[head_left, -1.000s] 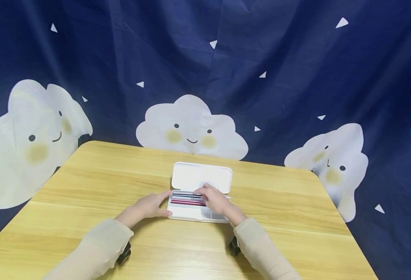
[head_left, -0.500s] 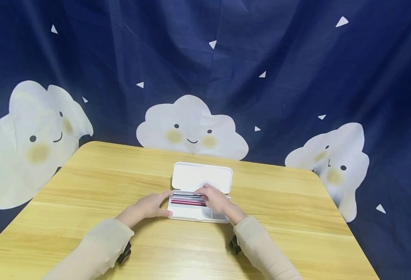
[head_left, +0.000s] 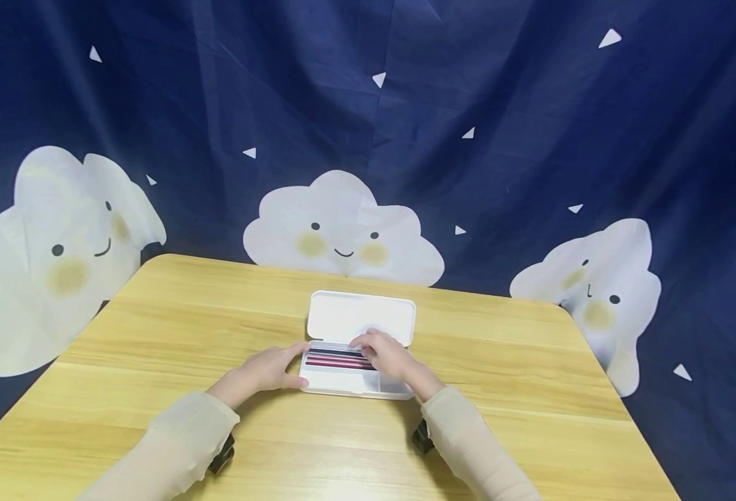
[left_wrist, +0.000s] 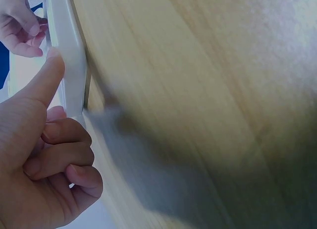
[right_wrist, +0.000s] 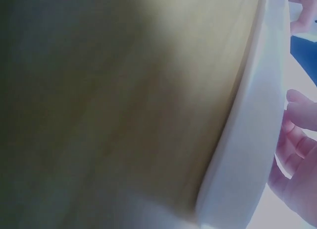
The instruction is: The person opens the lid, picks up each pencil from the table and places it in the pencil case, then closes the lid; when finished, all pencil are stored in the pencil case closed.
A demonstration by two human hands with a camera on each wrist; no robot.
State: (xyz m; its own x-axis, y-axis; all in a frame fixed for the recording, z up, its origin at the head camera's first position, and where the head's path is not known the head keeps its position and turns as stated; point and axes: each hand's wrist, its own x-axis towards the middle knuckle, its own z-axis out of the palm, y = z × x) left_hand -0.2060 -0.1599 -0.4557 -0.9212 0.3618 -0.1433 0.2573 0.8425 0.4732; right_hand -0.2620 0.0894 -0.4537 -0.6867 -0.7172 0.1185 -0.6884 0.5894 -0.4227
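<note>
A white pencil case [head_left: 343,380] lies on the table with its lid [head_left: 343,313] raised at the back. Several slim pencils [head_left: 337,359], dark, pale and pinkish red, lie lengthwise in its rear compartment. My left hand [head_left: 270,367] grips the case's left end, thumb at the front corner and index finger at the back corner. In the left wrist view its other fingers [left_wrist: 64,159] are curled. My right hand [head_left: 389,356] reaches over the case's right part, bent fingers down at the pencils. I cannot tell whether it pinches one; the hand hides their right ends.
The wooden table [head_left: 186,313] extends around the case. Behind it hangs a dark blue curtain [head_left: 499,83] with smiling clouds and small white triangles. A dark wrist device [head_left: 423,437] shows below the right sleeve, another [head_left: 222,456] by the left.
The pencils have shifted slightly in their compartment, so their coloured stripes lie differently. My right hand has moved a touch to the right; my left hand stays at the case's end.
</note>
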